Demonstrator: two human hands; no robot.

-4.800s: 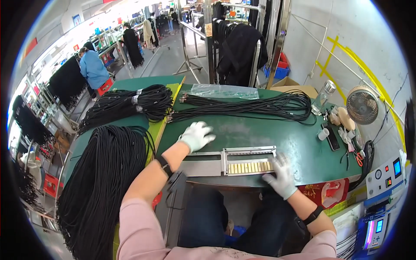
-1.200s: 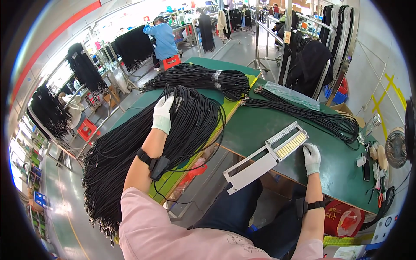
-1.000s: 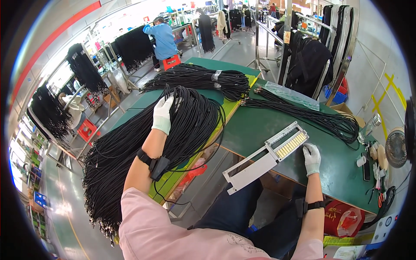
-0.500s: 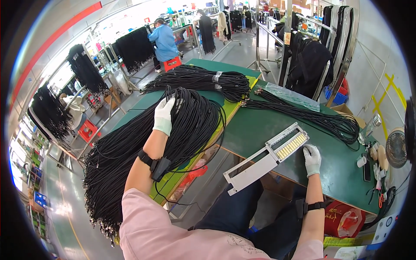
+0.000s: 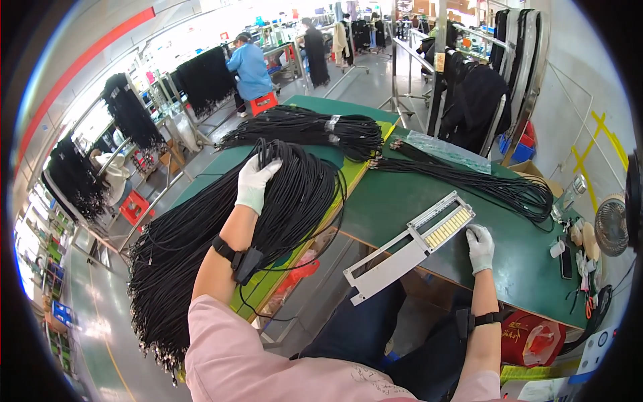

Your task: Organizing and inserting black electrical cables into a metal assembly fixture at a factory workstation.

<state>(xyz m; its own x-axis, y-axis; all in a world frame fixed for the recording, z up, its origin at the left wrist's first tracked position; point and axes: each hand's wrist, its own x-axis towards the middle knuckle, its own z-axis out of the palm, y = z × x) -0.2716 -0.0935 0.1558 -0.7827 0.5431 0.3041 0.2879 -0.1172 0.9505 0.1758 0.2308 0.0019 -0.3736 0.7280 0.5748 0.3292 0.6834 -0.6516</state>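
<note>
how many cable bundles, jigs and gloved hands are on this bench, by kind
black cable bundles: 3 – the big one under the left hand, a tied one behind it, a thin one on the green bench
metal comb jig: 1, touched by the right hand
white-gloved hands: 2
total: 6

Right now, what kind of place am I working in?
Probably a cable assembly workshop: big bundles of black cables lie on green benches, more cables hang on racks, and other workers stand at stations behind.
</note>
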